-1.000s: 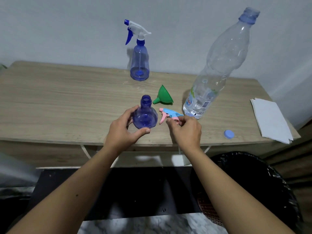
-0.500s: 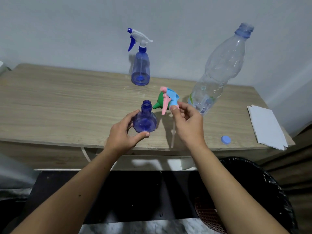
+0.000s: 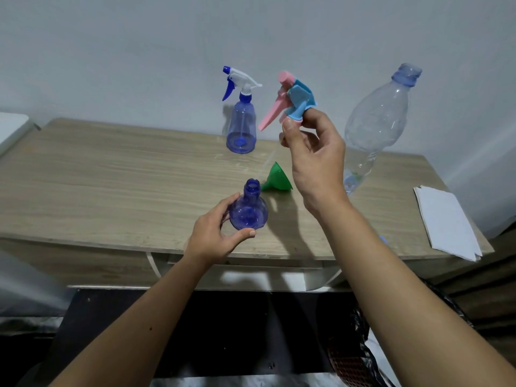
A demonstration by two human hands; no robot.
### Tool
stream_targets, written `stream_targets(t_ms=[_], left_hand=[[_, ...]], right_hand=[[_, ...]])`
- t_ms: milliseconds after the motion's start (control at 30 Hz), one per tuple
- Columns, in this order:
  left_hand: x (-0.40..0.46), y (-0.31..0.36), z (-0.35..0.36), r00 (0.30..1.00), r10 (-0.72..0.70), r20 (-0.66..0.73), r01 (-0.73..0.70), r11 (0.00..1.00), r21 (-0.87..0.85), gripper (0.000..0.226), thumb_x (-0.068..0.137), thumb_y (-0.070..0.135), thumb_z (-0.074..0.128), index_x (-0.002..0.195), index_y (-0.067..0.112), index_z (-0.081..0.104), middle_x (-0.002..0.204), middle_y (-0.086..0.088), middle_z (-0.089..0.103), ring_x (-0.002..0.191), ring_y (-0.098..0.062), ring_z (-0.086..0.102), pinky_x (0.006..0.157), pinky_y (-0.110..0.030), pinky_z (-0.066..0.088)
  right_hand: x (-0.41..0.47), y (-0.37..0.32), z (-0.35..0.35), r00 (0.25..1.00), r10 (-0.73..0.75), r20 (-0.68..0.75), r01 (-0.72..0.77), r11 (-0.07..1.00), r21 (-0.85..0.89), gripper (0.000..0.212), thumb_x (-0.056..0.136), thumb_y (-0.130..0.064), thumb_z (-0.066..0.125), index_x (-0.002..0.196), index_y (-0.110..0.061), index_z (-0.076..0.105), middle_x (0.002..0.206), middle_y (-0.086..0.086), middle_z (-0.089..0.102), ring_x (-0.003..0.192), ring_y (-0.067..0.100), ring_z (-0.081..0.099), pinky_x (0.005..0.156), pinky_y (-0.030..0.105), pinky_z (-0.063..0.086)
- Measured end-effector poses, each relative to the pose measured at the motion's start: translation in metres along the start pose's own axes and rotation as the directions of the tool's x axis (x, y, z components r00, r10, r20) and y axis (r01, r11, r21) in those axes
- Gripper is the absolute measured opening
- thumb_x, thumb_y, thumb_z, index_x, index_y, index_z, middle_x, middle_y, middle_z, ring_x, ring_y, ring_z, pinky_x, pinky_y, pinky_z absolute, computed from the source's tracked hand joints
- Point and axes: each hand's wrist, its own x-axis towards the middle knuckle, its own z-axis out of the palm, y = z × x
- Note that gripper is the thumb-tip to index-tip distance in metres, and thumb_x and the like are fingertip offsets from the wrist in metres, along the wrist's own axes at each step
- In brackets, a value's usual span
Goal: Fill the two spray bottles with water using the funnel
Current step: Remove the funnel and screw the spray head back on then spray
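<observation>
the left hand cups the open spray bottle upright on the table, while the raised right hand pinches the pink-and-blue sprayer head above the green funnel.

Left hand low, fingers curled — right hand raised, pinching, apparently with fingertips.
</observation>
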Motion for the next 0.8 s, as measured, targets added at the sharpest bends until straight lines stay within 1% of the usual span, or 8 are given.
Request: stream_targets(t_ms=[67,133,233,300,367,533,633,800], left_hand=[[0.000,0.000,0.000,1.000,0.001,0.003,-0.001,1.000,-0.004,0.100,0.073,0.053,0.095,0.160,0.027,0.053,0.147,0.009,0.069,0.133,-0.002,0.067,0.120,-0.038,0.052],[0.000,0.000,0.000,1.000,0.009,0.003,-0.009,1.000,-0.009,0.098,0.075,0.048,0.097,0.159,0.026,0.054,0.147,0.010,0.069,0.133,0.000,0.067,0.120,-0.036,0.052],[0.001,-0.001,0.000,1.000,0.024,0.000,-0.024,1.000,-0.005,0.096,0.075,0.046,0.098,0.158,0.023,0.055,0.146,0.010,0.070,0.132,0.001,0.067,0.119,-0.036,0.053],[0.001,-0.001,0.000,0.999,0.034,0.006,-0.033,0.999,-0.011,0.095,0.075,0.044,0.099,0.157,0.022,0.056,0.147,0.010,0.069,0.132,0.000,0.067,0.119,-0.037,0.053],[0.001,-0.001,0.000,0.999,0.038,0.003,-0.038,0.999,-0.019,0.096,0.075,0.048,0.097,0.157,0.021,0.056,0.150,0.009,0.068,0.134,-0.002,0.066,0.119,-0.039,0.053],[0.001,-0.002,0.000,0.999,0.034,-0.005,-0.034,0.999,-0.026,0.102,0.073,0.059,0.094,0.158,0.019,0.055,0.149,0.008,0.068,0.134,-0.004,0.067,0.119,-0.043,0.053],[0.002,-0.005,0.001,1.000,0.026,-0.015,-0.027,0.999,-0.018,0.104,0.071,0.062,0.093,0.157,0.018,0.055,0.148,0.007,0.069,0.133,-0.004,0.068,0.118,-0.045,0.054],[0.002,-0.009,0.002,0.999,0.028,-0.020,-0.028,1.000,-0.009,0.105,0.070,0.061,0.094,0.157,0.018,0.055,0.148,0.006,0.070,0.132,-0.004,0.068,0.117,-0.044,0.055]], right_hand=[[0.001,0.003,0.004,1.000,-0.011,0.014,0.011,1.000,-0.013,0.023,0.102,-0.016,0.069,0.122,-0.005,0.065,0.103,-0.001,0.068,0.086,0.013,0.066,0.085,0.026,0.060],[-0.001,0.012,0.008,0.999,-0.001,0.052,0.003,0.999,-0.050,0.025,0.102,-0.016,0.070,0.123,-0.004,0.065,0.103,0.000,0.069,0.087,0.011,0.066,0.082,0.022,0.058],[-0.010,0.032,0.010,0.995,0.027,0.093,-0.019,0.996,-0.084,0.026,0.100,-0.014,0.072,0.121,-0.002,0.064,0.097,0.001,0.066,0.079,0.006,0.061,0.075,0.018,0.053],[-0.016,0.046,0.009,0.993,0.055,0.108,-0.041,0.992,-0.121,0.025,0.098,-0.013,0.074,0.119,-0.003,0.066,0.091,-0.002,0.063,0.074,0.002,0.058,0.071,0.016,0.050],[-0.020,0.057,0.008,0.989,0.085,0.122,-0.064,0.985,-0.162,0.024,0.097,-0.013,0.076,0.118,-0.005,0.067,0.088,-0.005,0.063,0.072,-0.001,0.057,0.070,0.014,0.049],[-0.025,0.074,0.009,0.980,0.095,0.175,-0.047,0.964,-0.260,0.024,0.092,-0.019,0.080,0.113,-0.011,0.070,0.096,0.001,0.069,0.072,0.003,0.061,0.076,0.024,0.054],[-0.029,0.080,0.010,0.977,0.085,0.193,-0.022,0.951,-0.308,0.024,0.090,-0.020,0.080,0.111,-0.012,0.071,0.105,0.007,0.073,0.079,0.008,0.067,0.086,0.034,0.062],[-0.034,0.085,0.009,0.974,0.099,0.201,-0.028,0.943,-0.331,0.019,0.092,-0.016,0.080,0.107,-0.011,0.071,0.103,0.007,0.073,0.083,0.012,0.070,0.088,0.033,0.061]])
